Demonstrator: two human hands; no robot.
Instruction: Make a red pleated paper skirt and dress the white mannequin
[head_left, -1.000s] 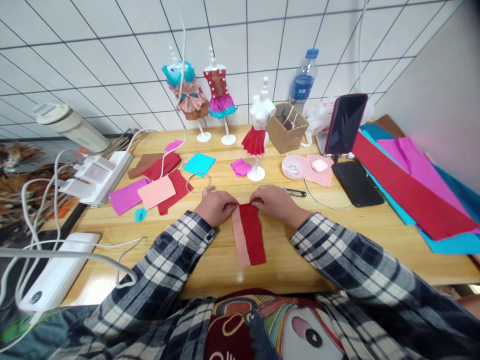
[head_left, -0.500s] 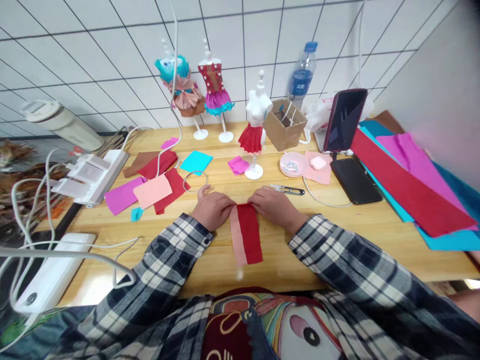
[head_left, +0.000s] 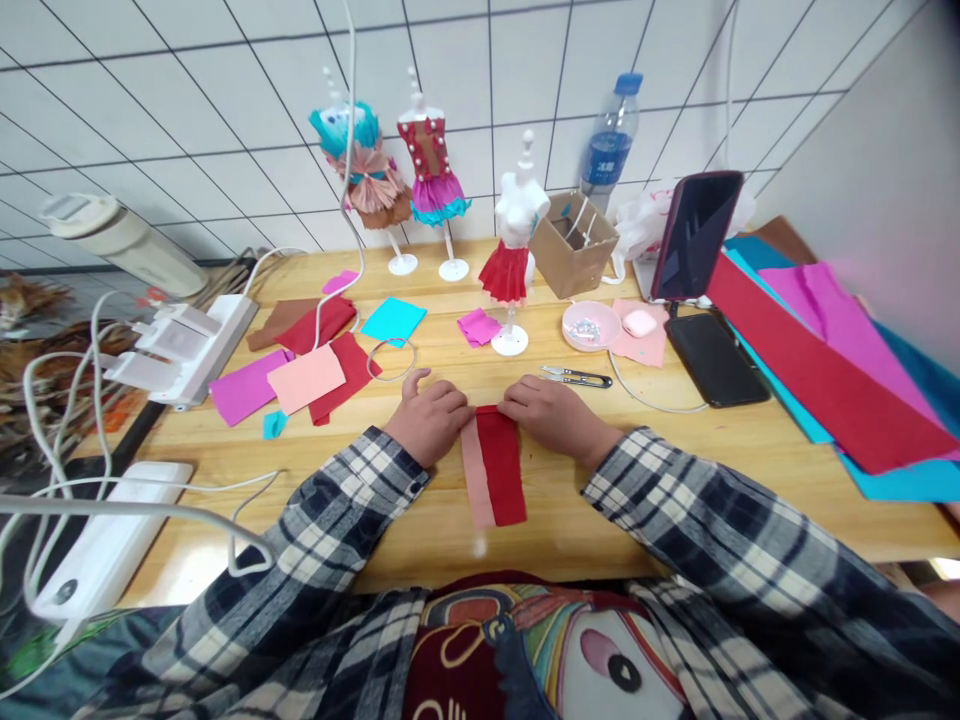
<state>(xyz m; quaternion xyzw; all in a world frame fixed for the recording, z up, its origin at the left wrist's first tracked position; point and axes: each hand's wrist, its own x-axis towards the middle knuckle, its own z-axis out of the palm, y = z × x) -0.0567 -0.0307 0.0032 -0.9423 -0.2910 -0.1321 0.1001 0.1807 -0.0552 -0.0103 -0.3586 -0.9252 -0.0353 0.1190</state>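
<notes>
A strip of red crepe paper (head_left: pixel 503 465) with a pink strip (head_left: pixel 478 472) along its left side lies on the table between my hands. My left hand (head_left: pixel 433 418) pinches the top left corner, thumb and finger closed on it. At the top right corner, my right hand (head_left: pixel 551 412) grips the paper the same way. The top edge looks folded over in a narrow band. Just beyond my right hand lie black-handled thread snips (head_left: pixel 577 377). A thin ring (head_left: pixel 391 359) lies past my left hand. Ahead stands a white mini mannequin (head_left: pixel 520 215) in a red skirt (head_left: pixel 503 274).
Two dressed mannequins (head_left: pixel 440 175) stand by the tiled wall. Crepe scraps (head_left: pixel 305 378) lie left, larger sheets (head_left: pixel 817 360) right. A pink bead dish (head_left: pixel 592 326), cardboard box (head_left: pixel 574 255), water bottle (head_left: pixel 609 150) and phones (head_left: pixel 716 362) sit back right. Cables and a power strip (head_left: pixel 206 350) run along the left.
The folded band at the paper's top edge shows a little more now. Both hands keep their hold in nearly the same place; the view has shifted slightly.
</notes>
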